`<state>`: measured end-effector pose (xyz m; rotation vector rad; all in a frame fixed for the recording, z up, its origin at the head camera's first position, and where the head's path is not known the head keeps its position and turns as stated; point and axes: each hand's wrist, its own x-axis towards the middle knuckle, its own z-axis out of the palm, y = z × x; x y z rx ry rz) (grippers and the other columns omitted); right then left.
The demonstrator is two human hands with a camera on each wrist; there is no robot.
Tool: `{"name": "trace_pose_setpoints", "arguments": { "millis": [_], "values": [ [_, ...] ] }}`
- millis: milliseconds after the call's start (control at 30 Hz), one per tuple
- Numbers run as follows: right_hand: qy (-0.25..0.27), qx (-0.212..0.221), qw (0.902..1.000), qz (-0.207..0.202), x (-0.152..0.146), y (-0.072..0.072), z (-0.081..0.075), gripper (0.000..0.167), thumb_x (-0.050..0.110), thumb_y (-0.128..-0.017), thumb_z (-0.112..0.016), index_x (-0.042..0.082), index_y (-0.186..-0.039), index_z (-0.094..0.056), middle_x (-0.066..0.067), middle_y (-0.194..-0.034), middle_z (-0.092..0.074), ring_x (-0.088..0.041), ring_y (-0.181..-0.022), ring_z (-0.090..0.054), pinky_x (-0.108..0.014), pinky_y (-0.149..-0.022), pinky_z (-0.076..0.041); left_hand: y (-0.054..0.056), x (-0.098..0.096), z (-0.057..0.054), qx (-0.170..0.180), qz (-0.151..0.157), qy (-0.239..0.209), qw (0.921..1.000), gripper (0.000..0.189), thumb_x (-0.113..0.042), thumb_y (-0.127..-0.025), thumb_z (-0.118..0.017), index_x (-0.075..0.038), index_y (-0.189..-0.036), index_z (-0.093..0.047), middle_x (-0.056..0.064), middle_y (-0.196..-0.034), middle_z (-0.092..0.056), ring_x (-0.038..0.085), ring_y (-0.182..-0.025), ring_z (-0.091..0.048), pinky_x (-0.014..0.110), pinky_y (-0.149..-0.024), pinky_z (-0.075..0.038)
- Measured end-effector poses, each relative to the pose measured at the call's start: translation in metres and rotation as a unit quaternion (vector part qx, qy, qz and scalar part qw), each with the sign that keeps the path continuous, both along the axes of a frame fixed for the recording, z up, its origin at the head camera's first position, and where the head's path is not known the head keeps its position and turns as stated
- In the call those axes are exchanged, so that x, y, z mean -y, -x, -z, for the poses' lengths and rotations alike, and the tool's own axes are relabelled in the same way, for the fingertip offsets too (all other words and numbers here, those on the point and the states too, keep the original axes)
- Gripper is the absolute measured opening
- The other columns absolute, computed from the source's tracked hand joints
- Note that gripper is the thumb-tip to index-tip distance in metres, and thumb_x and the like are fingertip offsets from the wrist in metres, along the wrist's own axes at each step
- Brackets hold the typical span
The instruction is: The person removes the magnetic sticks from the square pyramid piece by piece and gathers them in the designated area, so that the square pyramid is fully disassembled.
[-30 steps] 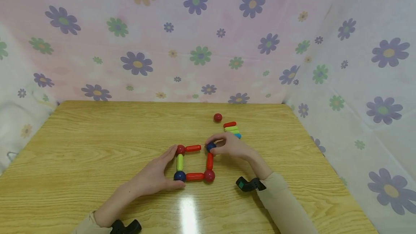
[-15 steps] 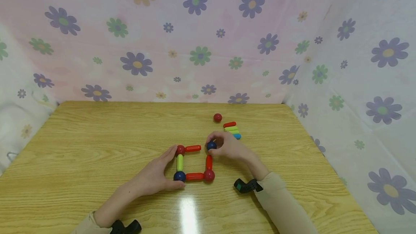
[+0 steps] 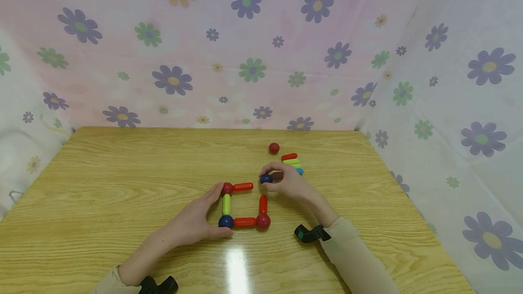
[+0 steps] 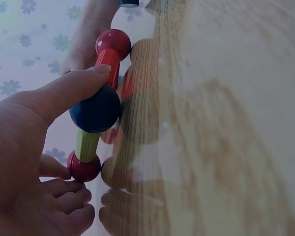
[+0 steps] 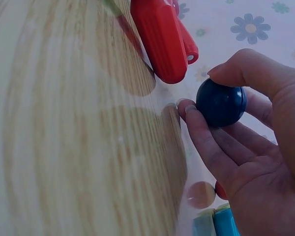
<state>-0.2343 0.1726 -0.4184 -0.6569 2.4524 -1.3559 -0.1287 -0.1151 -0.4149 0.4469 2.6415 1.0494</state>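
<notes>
Right hand (image 3: 288,181): fingers pinch blue ball (image 3: 266,178), now drawn off red rod (image 3: 263,204) toward 12 o'clock; square (image 3: 244,222) left unjoined at 1–2 o'clock. Left hand (image 3: 198,219), 9 o'clock side: fingers straight, thumb apart, touching red ball (image 3: 227,188), second blue ball (image 3: 225,222).

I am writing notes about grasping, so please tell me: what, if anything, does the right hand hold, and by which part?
The right hand pinches a dark blue ball by its sides, between thumb and fingers.

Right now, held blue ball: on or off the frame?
Off. The right hand holds the blue ball, with visible gaps to both nearest red rods.
</notes>
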Motion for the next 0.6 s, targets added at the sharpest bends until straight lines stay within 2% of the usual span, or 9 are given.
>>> {"name": "trace_pose_setpoints", "arguments": {
  "millis": [267,367,433,600],
  "values": [
    [0.013,0.017,0.9998,0.003,-0.0004,-0.0002,0.0006,0.031,0.022,-0.090,-0.076,0.016,-0.120,-0.069,-0.003,-0.118,-0.068,-0.023,-0.110,-0.068,-0.044,-0.099,-0.052,0.0007,0.0003,0.0008,0.000,0.001,-0.002,1.0000,0.121,-0.060,-0.073,-0.082,-0.012,-0.161,-0.016,0.011,-0.166,-0.019,0.036,-0.150,-0.026,0.058,-0.117,-0.030],
    [0.011,0.005,0.9999,-0.006,-0.0008,0.0009,0.0019,0.033,0.025,-0.091,-0.075,0.015,-0.122,-0.069,-0.003,-0.119,-0.067,-0.024,-0.112,-0.067,-0.044,-0.100,-0.052,0.0010,0.0005,0.0013,0.000,0.001,-0.002,1.0000,0.121,-0.060,-0.072,-0.082,-0.012,-0.161,-0.016,0.011,-0.166,-0.019,0.036,-0.150,-0.026,0.057,-0.117,-0.031],
    [0.010,-0.001,0.9999,-0.001,0.0001,-0.0004,-0.0020,0.034,0.022,-0.092,-0.074,0.012,-0.124,-0.069,-0.005,-0.120,-0.066,-0.027,-0.113,-0.066,-0.045,-0.101,-0.052,0.0010,0.0001,0.0013,0.000,0.000,-0.002,1.0000,0.121,-0.060,-0.072,-0.082,-0.011,-0.161,-0.016,0.011,-0.166,-0.019,0.036,-0.150,-0.026,0.057,-0.117,-0.031],
    [0.004,-0.019,0.9997,0.017,0.0025,0.0060,-0.0068,0.040,0.022,-0.092,-0.074,0.010,-0.130,-0.066,-0.005,-0.121,-0.068,-0.023,-0.107,-0.067,-0.042,-0.097,-0.053,0.0006,0.0000,0.0005,0.001,0.001,-0.003,1.0000,0.121,-0.060,-0.073,-0.082,-0.011,-0.161,-0.016,0.012,-0.166,-0.018,0.036,-0.150,-0.026,0.057,-0.117,-0.030]
  ]
}}
